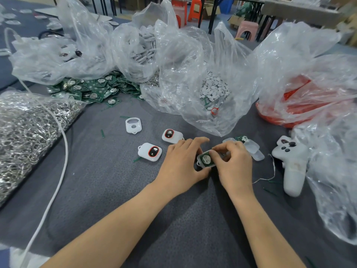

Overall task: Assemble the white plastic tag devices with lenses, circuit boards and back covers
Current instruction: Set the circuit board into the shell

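While we've got both hands on it, the tag shell [205, 160] sits low over the grey table cloth [116, 190], right in the middle of the view between our two hands. It's a white plastic casing with rounded corners, open side up. A green circuit board [202, 158] with a round silvery contact in its centre is sitting inside.

Our left hand [181, 163] curls round its left edge, thumb underneath and fingers arched over the top. Our right hand [234, 164] has its fingers bent down onto the right side of the board, pinching it against the shell.

The open face tilts up toward us. The long axis looks like it runs from lower left to upper right, with what seems to be the small loop end toward our left thumb. It's partly hidden, so we can't swear to it.

Just left of our hands lie two finished tags [150, 151], each with a dark lens ringed in red. An empty shell [133, 125] sits farther back. Some clear covers [252, 148] are stacked just right of our right hand, and the loose pile of green boards [92, 89] is up near the plastic bags [193, 55].
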The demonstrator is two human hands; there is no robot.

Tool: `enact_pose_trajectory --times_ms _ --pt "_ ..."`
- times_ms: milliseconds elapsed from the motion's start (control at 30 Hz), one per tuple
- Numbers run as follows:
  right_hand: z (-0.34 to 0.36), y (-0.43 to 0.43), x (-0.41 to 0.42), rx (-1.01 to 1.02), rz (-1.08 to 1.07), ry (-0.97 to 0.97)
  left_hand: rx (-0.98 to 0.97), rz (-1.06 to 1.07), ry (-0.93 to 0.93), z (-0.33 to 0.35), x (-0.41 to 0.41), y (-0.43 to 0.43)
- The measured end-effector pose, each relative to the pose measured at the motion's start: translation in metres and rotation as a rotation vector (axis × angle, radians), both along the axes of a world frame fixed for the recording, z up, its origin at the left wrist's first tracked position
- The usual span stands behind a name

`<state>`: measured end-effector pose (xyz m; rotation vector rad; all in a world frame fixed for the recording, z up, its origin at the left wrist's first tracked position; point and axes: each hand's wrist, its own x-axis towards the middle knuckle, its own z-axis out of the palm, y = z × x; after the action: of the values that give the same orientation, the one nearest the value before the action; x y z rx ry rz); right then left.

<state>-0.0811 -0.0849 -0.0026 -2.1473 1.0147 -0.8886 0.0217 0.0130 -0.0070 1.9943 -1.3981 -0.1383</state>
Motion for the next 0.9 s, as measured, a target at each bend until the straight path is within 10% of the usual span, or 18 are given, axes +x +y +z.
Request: enact_pose_trajectory --times_ms 900 --pt "-0.0046 -0.0037 -0.0009 -0.027 0.021 0.019 -0.027 0.026 -0.112 0.0041 -0.0052 -0.0005"
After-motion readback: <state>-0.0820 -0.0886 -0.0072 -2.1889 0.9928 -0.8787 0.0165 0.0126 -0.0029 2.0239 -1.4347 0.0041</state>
